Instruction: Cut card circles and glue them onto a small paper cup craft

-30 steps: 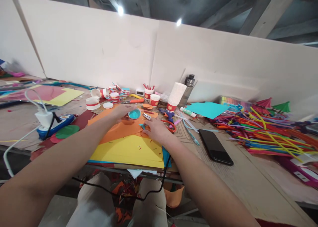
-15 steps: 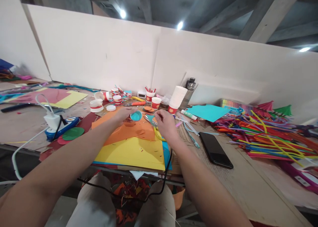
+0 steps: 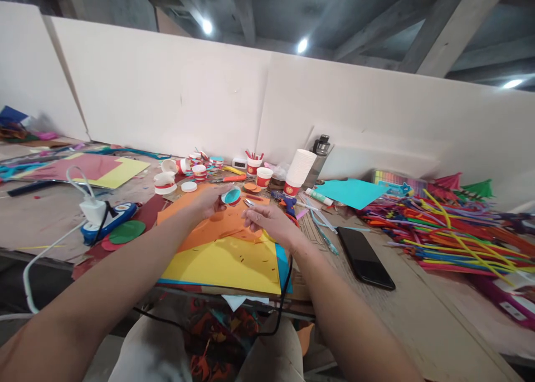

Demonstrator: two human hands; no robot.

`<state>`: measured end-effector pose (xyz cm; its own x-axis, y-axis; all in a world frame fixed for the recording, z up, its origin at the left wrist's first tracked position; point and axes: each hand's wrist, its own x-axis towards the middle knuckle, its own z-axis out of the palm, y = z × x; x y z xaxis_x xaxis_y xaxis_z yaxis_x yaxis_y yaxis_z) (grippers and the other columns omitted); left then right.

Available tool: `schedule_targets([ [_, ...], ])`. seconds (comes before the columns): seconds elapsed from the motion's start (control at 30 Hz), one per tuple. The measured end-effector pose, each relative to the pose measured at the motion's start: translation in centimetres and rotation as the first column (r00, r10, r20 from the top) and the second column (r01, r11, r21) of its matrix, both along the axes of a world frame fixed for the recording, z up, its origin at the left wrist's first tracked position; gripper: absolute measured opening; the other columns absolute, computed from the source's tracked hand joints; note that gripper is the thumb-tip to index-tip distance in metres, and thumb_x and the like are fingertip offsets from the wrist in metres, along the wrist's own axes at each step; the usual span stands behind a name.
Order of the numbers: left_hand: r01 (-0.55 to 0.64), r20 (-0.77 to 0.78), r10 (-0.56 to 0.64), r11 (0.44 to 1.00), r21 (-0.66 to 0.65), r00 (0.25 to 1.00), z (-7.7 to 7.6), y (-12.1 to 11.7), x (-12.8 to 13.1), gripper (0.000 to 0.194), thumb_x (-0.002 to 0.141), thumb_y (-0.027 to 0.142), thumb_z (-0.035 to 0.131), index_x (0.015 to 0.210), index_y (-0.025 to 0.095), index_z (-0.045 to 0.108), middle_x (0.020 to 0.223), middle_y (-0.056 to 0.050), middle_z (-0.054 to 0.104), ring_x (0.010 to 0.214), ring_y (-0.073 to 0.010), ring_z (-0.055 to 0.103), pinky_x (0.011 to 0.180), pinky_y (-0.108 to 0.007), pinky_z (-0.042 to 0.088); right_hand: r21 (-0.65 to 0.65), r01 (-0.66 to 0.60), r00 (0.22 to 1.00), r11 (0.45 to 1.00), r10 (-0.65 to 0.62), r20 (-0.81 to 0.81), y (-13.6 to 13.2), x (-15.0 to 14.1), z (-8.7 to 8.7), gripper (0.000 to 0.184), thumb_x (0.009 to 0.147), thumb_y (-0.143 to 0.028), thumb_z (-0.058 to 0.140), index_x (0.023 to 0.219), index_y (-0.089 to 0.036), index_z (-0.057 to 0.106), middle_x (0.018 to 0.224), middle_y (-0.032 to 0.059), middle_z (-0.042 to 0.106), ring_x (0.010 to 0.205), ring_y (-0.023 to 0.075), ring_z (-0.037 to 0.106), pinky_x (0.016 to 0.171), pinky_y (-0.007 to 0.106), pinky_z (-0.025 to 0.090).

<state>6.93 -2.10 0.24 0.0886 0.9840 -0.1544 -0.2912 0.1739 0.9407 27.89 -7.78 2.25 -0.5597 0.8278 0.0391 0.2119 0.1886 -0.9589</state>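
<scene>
My left hand (image 3: 210,202) is closed around the rim of a short cut-down paper cup (image 3: 226,202), tilted so that its teal inside (image 3: 232,196) shows. Just to the right, my right hand (image 3: 265,221) has its fingers closed on a pair of scissors; the metal blade tips (image 3: 249,202) stick out toward the cup and the handles are largely hidden by the hand. Under both hands lie orange paper (image 3: 196,230) and yellow paper (image 3: 217,265), sprinkled with small dark scraps. A blue glue gun (image 3: 288,203) lies beyond my right wrist.
Stacked paper cups (image 3: 301,167) and a bottle (image 3: 318,162) stand at the back. Several cut cups (image 3: 165,183) are at the back left. A phone (image 3: 365,257) and colourful pipe cleaners (image 3: 451,231) lie right; a power strip (image 3: 111,221) lies left. A black cable (image 3: 285,287) hangs over the front edge.
My right hand has lowered and turned, with the scissors' yellow handle now covered. The cup piece has tilted in my left hand. The teal piece by my right fingers is out of sight.
</scene>
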Motion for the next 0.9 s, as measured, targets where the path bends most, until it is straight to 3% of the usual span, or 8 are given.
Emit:
schedule_targets([
  [0.1, 0.070, 0.036, -0.070, 0.998, -0.010, 0.997, -0.1, -0.2, 0.4, 0.021, 0.087, 0.032, 0.068, 0.081, 0.012, 0.067, 0.067, -0.002, 0.063, 0.050, -0.0093, 0.056, 0.037, -0.018, 0.038, 0.146, 0.222, 0.975, 0.964, -0.224, 0.001, 0.8, -0.5, -1.3, 0.048, 0.077, -0.043, 0.073, 0.116, -0.018, 0.061, 0.101, 0.0055, 0.064, 0.078, 0.0129, 0.056, 0.072, 0.029, 0.049],
  [0.2, 0.128, 0.034, -0.128, 0.992, -0.013, 0.991, -0.5, -0.6, 1.0, 0.022, 0.086, 0.033, 0.069, 0.082, 0.012, 0.068, 0.065, -0.003, 0.063, 0.049, -0.0097, 0.055, 0.039, -0.019, 0.040, 0.268, 0.269, 0.953, 0.925, -0.296, 0.064, 0.9, -0.7, -2.2, 0.075, 0.068, -0.034, 0.082, 0.136, -0.021, 0.052, 0.122, 0.0106, 0.058, 0.097, 0.0185, 0.056, 0.080, 0.034, 0.051],
  [0.3, 0.193, 0.017, -0.194, 0.981, 0.023, 0.981, -0.8, -1.1, 1.6, 0.028, 0.079, 0.038, 0.076, 0.082, 0.011, 0.069, 0.068, -0.005, 0.065, 0.050, -0.0105, 0.056, 0.040, -0.020, 0.041, 0.315, 0.280, 0.941, 0.907, -0.325, 0.099, 0.8, -0.9, -2.7, 0.086, 0.064, -0.029, 0.085, 0.141, -0.022, 0.047, 0.134, 0.0148, 0.052, 0.113, 0.0242, 0.054, 0.086, 0.039, 0.052],
  [0.47, 0.254, 0.015, -0.255, 0.966, 0.041, 0.967, -1.0, -1.8, 2.3, 0.037, 0.071, 0.042, 0.083, 0.083, 0.009, 0.071, 0.070, -0.005, 0.067, 0.051, -0.0103, 0.056, 0.043, -0.021, 0.045, 0.414, 0.276, 0.936, 0.867, -0.341, 0.089, 1.0, -0.8, -2.8, 0.066, 0.069, -0.023, 0.083, 0.130, -0.020, 0.057, 0.128, 0.0132, 0.057, 0.110, 0.0244, 0.057, 0.090, 0.042, 0.052],
  [0.7, 0.319, 0.134, -0.311, 0.947, -0.040, 0.941, -0.8, -1.8, 2.7, 0.044, 0.087, 0.056, 0.062, 0.095, 0.014, 0.072, 0.078, -0.008, 0.072, 0.058, -0.0149, 0.064, 0.045, -0.022, 0.047, 0.431, 0.384, 0.918, 0.817, -0.387, -0.083, 1.4, -0.4, -3.4, 0.058, 0.074, -0.028, 0.082, 0.127, -0.024, 0.059, 0.122, 0.0085, 0.058, 0.096, 0.0190, 0.060, 0.078, 0.033, 0.055],
  [0.9, 0.319, 0.206, -0.301, 0.946, -0.060, 0.931, -1.4, -1.6, 3.1, 0.047, 0.089, 0.059, 0.058, 0.100, 0.015, 0.071, 0.083, -0.008, 0.073, 0.059, -0.0132, 0.063, 0.052, -0.023, 0.050, 0.456, 0.400, 0.911, 0.795, -0.398, -0.105, 1.0, -0.1, -3.1, 0.056, 0.077, -0.033, 0.080, 0.128, -0.027, 0.059, 0.126, 0.0071, 0.056, 0.108, 0.0204, 0.059, 0.084, 0.033, 0.055],
])
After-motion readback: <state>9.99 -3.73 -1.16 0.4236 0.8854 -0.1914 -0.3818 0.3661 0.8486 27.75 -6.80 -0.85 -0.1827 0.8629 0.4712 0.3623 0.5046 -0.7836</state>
